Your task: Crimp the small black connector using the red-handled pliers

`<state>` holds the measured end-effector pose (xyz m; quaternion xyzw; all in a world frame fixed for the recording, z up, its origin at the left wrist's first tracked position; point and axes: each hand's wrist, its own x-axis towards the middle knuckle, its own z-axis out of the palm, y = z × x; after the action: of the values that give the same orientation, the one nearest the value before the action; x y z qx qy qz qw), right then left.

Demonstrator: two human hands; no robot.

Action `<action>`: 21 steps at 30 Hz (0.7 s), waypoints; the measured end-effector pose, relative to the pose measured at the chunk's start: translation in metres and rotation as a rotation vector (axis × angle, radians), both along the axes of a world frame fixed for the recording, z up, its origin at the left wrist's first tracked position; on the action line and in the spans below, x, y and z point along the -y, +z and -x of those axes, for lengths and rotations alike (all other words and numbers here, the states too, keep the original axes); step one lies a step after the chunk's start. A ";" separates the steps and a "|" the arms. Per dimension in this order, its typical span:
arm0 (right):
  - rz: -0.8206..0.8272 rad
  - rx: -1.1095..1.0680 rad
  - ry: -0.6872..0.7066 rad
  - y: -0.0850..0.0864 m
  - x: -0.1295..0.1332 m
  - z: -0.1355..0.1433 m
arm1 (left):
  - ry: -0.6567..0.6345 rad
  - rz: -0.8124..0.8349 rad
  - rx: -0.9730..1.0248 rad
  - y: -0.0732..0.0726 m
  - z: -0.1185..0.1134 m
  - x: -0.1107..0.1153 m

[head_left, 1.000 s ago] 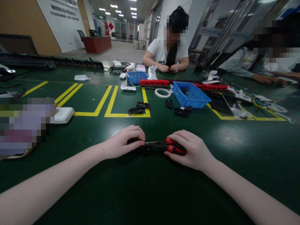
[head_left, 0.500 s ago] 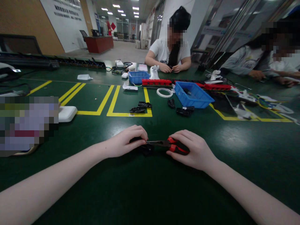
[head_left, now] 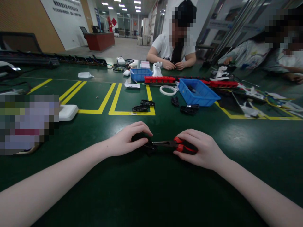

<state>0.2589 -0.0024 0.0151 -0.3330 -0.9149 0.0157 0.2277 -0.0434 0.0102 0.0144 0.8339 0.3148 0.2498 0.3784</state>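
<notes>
My right hand is wrapped round the red and black handles of needle-nose pliers. The thin jaws of the pliers point left and their tip reaches a black part on the green table. That part is dark, and its exact kind cannot be made out. Curled over its left side, my left hand holds it between thumb and fingers. The palm hides some of the part.
Beyond my hands lie several black parts, a roll of white tape and a blue bin. A phone and a white case are at left. Across the table sits a person; others are at right.
My right hand and the pliers have shifted slightly right. The left fingertips have lifted and parted a little from the plier tip. The camera view has moved slightly.
</notes>
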 end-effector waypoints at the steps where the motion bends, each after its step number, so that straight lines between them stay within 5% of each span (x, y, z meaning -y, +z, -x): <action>1: 0.008 0.006 0.001 0.000 0.000 -0.001 | 0.002 0.004 -0.009 0.001 0.000 0.001; 8: 0.018 0.005 0.002 -0.005 -0.002 0.001 | -0.070 -0.147 -0.203 0.001 -0.002 0.002; 21: -0.011 0.022 0.007 -0.007 -0.002 0.006 | -0.083 -0.195 -0.238 -0.001 -0.001 0.002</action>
<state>0.2530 0.0001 0.0080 -0.3285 -0.9186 0.0079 0.2193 -0.0419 0.0082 0.0137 0.9027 0.2968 0.1626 0.2659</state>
